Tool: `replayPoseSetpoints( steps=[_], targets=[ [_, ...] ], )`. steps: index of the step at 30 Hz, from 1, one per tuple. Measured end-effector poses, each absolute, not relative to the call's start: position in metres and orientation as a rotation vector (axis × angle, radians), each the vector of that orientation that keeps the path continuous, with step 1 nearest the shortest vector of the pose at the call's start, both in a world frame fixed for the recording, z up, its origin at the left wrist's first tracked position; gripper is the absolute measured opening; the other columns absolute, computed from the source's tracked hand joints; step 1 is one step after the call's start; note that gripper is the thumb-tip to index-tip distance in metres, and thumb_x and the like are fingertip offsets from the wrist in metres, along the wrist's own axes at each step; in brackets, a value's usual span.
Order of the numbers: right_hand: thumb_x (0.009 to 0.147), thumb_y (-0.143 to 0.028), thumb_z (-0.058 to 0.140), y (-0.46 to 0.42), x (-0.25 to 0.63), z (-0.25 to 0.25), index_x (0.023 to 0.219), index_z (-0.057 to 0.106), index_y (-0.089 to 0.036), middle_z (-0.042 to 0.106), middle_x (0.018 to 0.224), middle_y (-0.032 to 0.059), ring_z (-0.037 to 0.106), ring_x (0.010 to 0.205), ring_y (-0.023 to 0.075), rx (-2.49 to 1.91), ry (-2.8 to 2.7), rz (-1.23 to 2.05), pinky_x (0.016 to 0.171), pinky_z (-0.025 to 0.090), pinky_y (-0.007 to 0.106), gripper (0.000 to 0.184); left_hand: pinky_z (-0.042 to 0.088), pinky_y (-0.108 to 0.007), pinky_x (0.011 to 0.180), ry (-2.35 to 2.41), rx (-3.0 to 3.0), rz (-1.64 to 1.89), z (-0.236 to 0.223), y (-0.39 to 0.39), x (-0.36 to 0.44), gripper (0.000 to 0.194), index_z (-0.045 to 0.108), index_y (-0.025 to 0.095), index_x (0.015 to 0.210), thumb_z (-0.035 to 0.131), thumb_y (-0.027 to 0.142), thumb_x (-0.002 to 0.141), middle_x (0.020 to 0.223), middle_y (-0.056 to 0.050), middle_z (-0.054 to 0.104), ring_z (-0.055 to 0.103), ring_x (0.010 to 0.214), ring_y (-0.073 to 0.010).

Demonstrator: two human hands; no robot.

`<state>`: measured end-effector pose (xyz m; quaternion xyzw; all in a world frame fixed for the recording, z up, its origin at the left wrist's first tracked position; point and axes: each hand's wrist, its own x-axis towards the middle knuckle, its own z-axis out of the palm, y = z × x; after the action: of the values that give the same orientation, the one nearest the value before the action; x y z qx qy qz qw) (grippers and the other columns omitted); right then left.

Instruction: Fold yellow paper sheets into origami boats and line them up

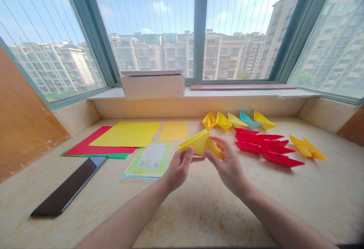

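Note:
A folded sheet of yellow origami paper (pixel 200 143) is held up between my hands, just above the stone counter. My left hand (pixel 178 168) pinches its near left corner, with the thumb on top. My right hand (pixel 228 161) grips its right side, with the fingers spread over the fold. Just beyond my right hand lie several red paper boats (pixel 263 144). A row of yellow and teal paper boats (pixel 239 121) stands farther back, and two more yellow folded pieces (pixel 307 147) lie to the right.
Stacked yellow, red and green paper sheets (pixel 125 134) and a loose orange-yellow sheet (pixel 174 131) lie left of my hands. A printed paper packet (pixel 149 160) and a dark tablet or phone (pixel 69 186) are nearby. A cardboard box (pixel 152 85) sits on the window ledge.

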<state>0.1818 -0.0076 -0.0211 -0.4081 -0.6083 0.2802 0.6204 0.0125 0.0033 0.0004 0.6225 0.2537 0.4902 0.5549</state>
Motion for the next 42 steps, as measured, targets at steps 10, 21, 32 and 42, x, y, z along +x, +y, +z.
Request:
replayPoseSetpoints(
  steps=[10, 21, 32, 42],
  targets=[
    [0.083, -0.038, 0.073, -0.005, 0.186, -0.019, 0.131, 0.048, -0.030, 0.062, 0.125, 0.0096, 0.066, 0.103, 0.0262, -0.892, -1.430, 0.639, 0.087, 0.057, 0.046, 0.055, 0.057, -0.049, 0.094, 0.608, 1.273, 1.319, 0.003, 0.008, 0.009, 0.053, 0.059, 0.009, 0.125, 0.063, 0.047, 0.089, 0.117, -0.016, 0.070, 0.069, 0.104, -0.0306],
    [0.085, -0.042, 0.070, -0.008, 0.210, 0.007, 0.108, 0.068, -0.022, 0.070, 0.102, 0.0079, 0.066, 0.091, 0.0236, -0.954, -1.658, 0.618, 0.076, 0.056, 0.037, 0.031, 0.061, -0.044, 0.082, 0.580, 1.304, 1.178, 0.009, 0.005, 0.008, 0.077, 0.026, 0.021, 0.150, 0.062, 0.051, 0.089, 0.103, -0.013, 0.074, 0.075, 0.088, -0.0277],
    [0.078, -0.049, 0.074, 0.001, 0.235, 0.014, 0.092, 0.075, -0.018, 0.071, 0.087, 0.0063, 0.063, 0.077, 0.0204, -0.938, -1.681, 0.986, 0.066, 0.052, 0.030, 0.034, 0.063, -0.037, 0.078, 0.619, 1.506, 1.227, -0.002, 0.014, 0.004, 0.045, 0.059, 0.019, 0.125, 0.064, 0.045, 0.089, 0.108, -0.010, 0.073, 0.075, 0.085, -0.0229],
    [0.079, -0.049, 0.073, -0.005, 0.227, 0.010, 0.090, 0.075, -0.017, 0.065, 0.073, 0.0032, 0.055, 0.061, 0.0151, -0.983, -1.614, 0.911, 0.053, 0.047, 0.025, 0.034, 0.052, -0.046, 0.101, 0.635, 1.644, 1.326, 0.010, 0.008, -0.001, 0.038, 0.070, 0.017, 0.120, 0.064, 0.040, 0.089, 0.125, -0.011, 0.068, 0.065, 0.115, -0.0301]
  ],
)
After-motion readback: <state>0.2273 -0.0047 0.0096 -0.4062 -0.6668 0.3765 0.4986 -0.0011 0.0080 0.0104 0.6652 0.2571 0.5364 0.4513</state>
